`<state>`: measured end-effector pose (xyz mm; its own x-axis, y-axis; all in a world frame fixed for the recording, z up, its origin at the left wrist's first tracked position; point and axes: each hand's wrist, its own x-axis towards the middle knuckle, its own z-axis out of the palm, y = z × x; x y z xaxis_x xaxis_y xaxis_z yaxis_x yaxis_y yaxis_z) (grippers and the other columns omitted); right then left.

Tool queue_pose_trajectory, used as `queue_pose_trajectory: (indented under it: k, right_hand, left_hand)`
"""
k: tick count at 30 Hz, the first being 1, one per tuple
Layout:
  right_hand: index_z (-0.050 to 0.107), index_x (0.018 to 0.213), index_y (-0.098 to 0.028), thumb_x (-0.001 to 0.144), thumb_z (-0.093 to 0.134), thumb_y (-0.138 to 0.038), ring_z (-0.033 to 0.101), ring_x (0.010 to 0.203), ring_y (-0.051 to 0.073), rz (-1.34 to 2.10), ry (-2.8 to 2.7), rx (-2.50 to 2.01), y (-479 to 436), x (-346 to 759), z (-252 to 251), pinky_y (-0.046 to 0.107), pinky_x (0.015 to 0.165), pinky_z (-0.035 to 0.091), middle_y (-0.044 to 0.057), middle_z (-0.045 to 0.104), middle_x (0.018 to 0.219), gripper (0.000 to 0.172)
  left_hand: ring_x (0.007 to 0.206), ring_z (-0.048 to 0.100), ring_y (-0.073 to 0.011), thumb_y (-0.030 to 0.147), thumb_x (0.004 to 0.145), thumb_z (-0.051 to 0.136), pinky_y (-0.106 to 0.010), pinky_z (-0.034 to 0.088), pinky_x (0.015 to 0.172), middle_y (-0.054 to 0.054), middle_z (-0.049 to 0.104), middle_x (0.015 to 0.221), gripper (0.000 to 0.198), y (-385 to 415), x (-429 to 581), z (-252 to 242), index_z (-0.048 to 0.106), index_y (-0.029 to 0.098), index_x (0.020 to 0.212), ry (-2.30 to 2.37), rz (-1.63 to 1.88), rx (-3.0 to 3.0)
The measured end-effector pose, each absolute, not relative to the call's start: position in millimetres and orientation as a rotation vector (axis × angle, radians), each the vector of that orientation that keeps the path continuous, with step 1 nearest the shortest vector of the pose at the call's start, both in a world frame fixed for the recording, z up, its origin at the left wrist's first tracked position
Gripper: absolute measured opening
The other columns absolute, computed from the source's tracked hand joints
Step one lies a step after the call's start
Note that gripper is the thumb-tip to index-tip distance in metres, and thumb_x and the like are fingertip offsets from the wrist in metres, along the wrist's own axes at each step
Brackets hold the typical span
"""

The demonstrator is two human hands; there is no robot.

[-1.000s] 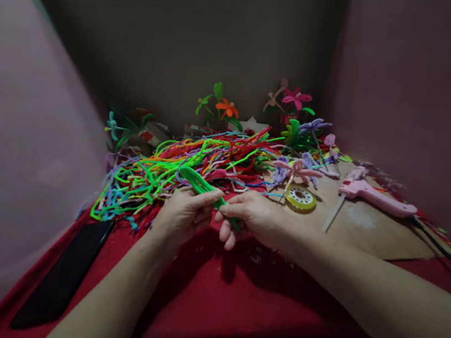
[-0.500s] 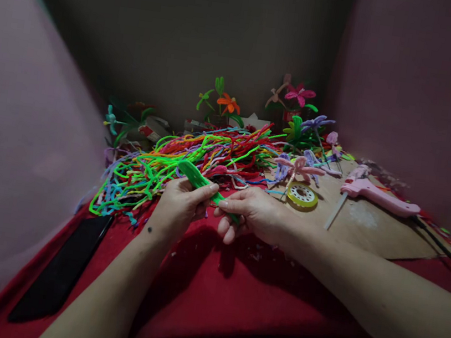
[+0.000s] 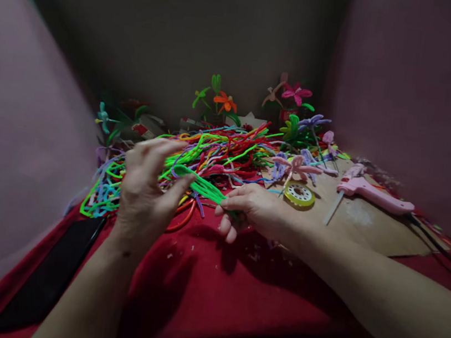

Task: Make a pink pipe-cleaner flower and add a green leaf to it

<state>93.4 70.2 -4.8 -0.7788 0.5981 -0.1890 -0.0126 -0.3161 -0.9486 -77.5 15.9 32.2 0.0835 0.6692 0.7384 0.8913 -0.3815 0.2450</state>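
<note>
My right hand (image 3: 247, 208) pinches the near end of a bundle of folded green pipe cleaners (image 3: 206, 188), whose looped far end points up and left. My left hand (image 3: 150, 186) is raised just left of that looped end, fingers apart and thumb toward the bundle, holding nothing that I can see. Behind both hands spreads a tangled heap of colourful pipe cleaners (image 3: 234, 150), partly hidden by my left hand. A pink pipe-cleaner flower (image 3: 299, 168) lies past my right hand, near a yellow roll of tape (image 3: 299, 195).
A pink glue gun (image 3: 377, 195) with a black cord lies on a brown board (image 3: 384, 236) at the right. A black phone-like slab (image 3: 51, 273) rests on the red cloth (image 3: 206, 306) at left. Finished flowers, including an orange one (image 3: 225, 102), stand at the back against the wall.
My left hand has let go of the green pipe cleaners and moved left and up, its fingers spreading. My right hand keeps its pinch in nearly the same place.
</note>
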Motion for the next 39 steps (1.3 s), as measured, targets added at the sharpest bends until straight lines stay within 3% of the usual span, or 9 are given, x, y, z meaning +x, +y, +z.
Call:
queue_pose_trajectory:
  k: [5, 9, 17, 26, 33, 36, 39]
  right_hand:
    - [0.053, 0.056, -0.01, 0.074, 0.041, -0.005, 0.057, 0.039, 0.011, 2.041, -1.704, -0.796, 68, 97, 4, 0.02, 0.046, 0.046, 0.005, 0.06, 0.046, 0.023]
    - [0.055, 0.057, -0.01, 0.072, 0.042, -0.006, 0.055, 0.037, 0.011, 2.05, -1.802, -0.792, 70, 98, 3, 0.02, 0.043, 0.046, 0.004, 0.06, 0.046, 0.02]
    - [0.057, 0.056, -0.012, 0.07, 0.044, -0.005, 0.047, 0.031, 0.009, 2.009, -1.932, -0.863, 73, 97, 4, 0.019, 0.035, 0.041, 0.0, 0.055, 0.039, 0.019]
    - [0.058, 0.06, -0.012, 0.071, 0.056, -0.011, 0.056, 0.041, 0.01, 1.928, -1.775, -0.703, 76, 100, -1, 0.02, 0.046, 0.046, 0.002, 0.062, 0.052, 0.012]
    - [0.056, 0.066, -0.011, 0.081, 0.052, -0.018, 0.055, 0.041, 0.01, 1.888, -1.555, -0.781, 72, 94, -1, 0.022, 0.047, 0.046, 0.003, 0.062, 0.055, 0.017]
    - [0.055, 0.062, -0.013, 0.08, 0.051, -0.017, 0.052, 0.042, 0.01, 1.614, -1.788, -0.84, 67, 91, -4, 0.023, 0.048, 0.042, 0.001, 0.059, 0.052, 0.019]
    - [0.058, 0.062, -0.014, 0.077, 0.051, -0.013, 0.049, 0.051, 0.011, 0.862, -2.187, -0.812, 63, 92, -10, 0.024, 0.054, 0.037, 0.001, 0.056, 0.055, 0.017]
  left_hand:
    - [0.117, 0.045, -0.0229, 0.017, 0.083, 0.052, -0.043, 0.032, 0.1, -0.005, 0.064, 0.111, 0.021, 18, -71, 24, 0.061, 0.021, 0.101, -1.258, -0.562, -2.561]
    - [0.105, 0.054, -0.0185, 0.015, 0.085, 0.05, -0.043, 0.026, 0.103, -0.003, 0.068, 0.099, 0.017, 20, -71, 17, 0.062, 0.02, 0.095, -1.28, -0.494, -2.626]
    - [0.083, 0.057, -0.0168, 0.015, 0.085, 0.045, -0.043, 0.029, 0.097, -0.003, 0.066, 0.083, 0.017, 15, -71, 14, 0.062, 0.019, 0.087, -1.262, -0.366, -2.657]
    - [0.064, 0.054, -0.0149, 0.011, 0.081, 0.043, -0.038, 0.037, 0.09, -0.001, 0.061, 0.062, 0.023, 18, -71, 16, 0.061, 0.018, 0.069, -1.383, -0.506, -2.471]
    - [0.063, 0.057, -0.0156, 0.025, 0.078, 0.052, -0.026, 0.041, 0.062, -0.003, 0.067, 0.068, 0.017, 18, -69, 16, 0.067, 0.017, 0.072, -1.91, -0.876, -2.293]
    - [0.057, 0.056, -0.0149, 0.027, 0.078, 0.051, -0.025, 0.038, 0.057, -0.003, 0.066, 0.064, 0.02, 18, -66, 12, 0.068, 0.017, 0.075, -2.064, -0.868, -2.248]
    - [0.058, 0.056, -0.0156, 0.019, 0.076, 0.049, -0.026, 0.038, 0.058, -0.003, 0.065, 0.063, 0.019, 20, -63, 6, 0.067, 0.017, 0.071, -2.0, -0.733, -2.26]
